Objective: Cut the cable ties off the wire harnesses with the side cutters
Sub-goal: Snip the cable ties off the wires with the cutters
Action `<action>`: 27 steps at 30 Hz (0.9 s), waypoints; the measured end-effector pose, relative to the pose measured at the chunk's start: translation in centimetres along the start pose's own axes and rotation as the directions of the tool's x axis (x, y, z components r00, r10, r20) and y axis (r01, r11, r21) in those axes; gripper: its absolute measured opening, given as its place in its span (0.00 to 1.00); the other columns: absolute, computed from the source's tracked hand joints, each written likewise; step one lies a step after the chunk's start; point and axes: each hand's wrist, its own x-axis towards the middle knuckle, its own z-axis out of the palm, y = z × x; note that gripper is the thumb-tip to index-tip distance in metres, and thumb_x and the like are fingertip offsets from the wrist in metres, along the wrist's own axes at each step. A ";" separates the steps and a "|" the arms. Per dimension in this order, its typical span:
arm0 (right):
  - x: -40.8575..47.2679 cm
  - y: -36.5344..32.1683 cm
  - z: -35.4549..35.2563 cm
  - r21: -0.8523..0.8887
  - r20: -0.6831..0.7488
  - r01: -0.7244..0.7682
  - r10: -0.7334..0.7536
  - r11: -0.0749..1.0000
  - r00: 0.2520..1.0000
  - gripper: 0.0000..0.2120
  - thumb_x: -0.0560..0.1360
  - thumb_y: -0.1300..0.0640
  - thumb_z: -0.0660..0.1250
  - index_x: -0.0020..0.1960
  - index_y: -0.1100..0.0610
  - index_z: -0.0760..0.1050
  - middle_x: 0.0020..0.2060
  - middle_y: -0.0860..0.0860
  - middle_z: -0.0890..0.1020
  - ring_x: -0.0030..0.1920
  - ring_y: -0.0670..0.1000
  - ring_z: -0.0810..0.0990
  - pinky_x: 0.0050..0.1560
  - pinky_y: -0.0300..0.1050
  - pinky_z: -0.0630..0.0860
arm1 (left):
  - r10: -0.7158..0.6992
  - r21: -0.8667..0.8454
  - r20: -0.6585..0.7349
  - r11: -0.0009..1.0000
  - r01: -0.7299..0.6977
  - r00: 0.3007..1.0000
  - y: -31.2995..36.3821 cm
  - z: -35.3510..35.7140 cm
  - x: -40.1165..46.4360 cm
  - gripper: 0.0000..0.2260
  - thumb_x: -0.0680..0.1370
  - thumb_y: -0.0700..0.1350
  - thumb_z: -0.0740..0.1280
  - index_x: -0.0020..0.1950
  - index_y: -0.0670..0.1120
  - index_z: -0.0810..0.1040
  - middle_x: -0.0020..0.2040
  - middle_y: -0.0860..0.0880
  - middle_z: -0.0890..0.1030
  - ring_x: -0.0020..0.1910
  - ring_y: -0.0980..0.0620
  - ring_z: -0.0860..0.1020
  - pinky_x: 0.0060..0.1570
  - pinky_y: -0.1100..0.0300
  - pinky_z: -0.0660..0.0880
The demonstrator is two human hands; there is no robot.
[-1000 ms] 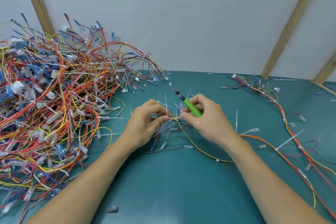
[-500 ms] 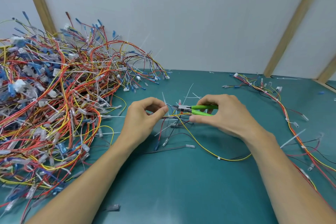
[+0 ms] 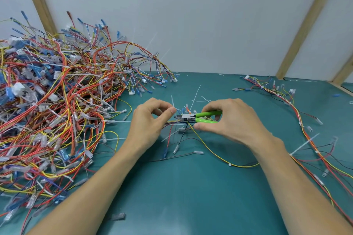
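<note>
Mid-table, the right hand (image 3: 231,120) grips side cutters (image 3: 198,117) lying sideways, nose pointing left at the harness (image 3: 183,127) the left hand (image 3: 150,122) pinches.

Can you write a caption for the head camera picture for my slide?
Right hand aims green side cutters at harness pinched by left hand.

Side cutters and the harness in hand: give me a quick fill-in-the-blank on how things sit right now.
1. The side cutters have ____ handles.
2. The cutters are held in the ____ hand.
3. The big pile of harnesses lies on the person's ____ side.
4. The left hand pinches the wires just ____ of the cutter's tip.

Missing words: green; right; left; left
</note>
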 end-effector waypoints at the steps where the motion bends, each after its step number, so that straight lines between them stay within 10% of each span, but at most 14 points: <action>1: 0.0 0.0 -0.1 0.000 -0.007 0.001 -0.001 1.000 1.000 0.23 0.62 0.25 0.73 0.48 0.38 0.81 0.40 0.37 0.83 0.47 0.45 0.78 0.45 0.45 0.76 | 0.003 -0.001 0.001 1.000 -0.003 1.000 0.0 -0.1 0.0 0.03 0.77 0.46 0.73 0.43 0.50 0.84 0.41 0.56 0.80 0.40 0.52 0.77 0.44 0.58 0.74; 27: -0.1 -1.6 -0.3 -0.005 0.063 0.031 -0.031 0.999 0.998 0.17 0.67 0.32 0.75 0.53 0.37 0.84 0.44 0.42 0.85 0.45 0.49 0.77 0.45 0.46 0.76 | 0.156 0.151 -0.053 0.978 -0.147 0.986 0.9 0.0 -0.5 0.02 0.76 0.43 0.74 0.44 0.46 0.85 0.40 0.51 0.78 0.41 0.57 0.77 0.47 0.59 0.73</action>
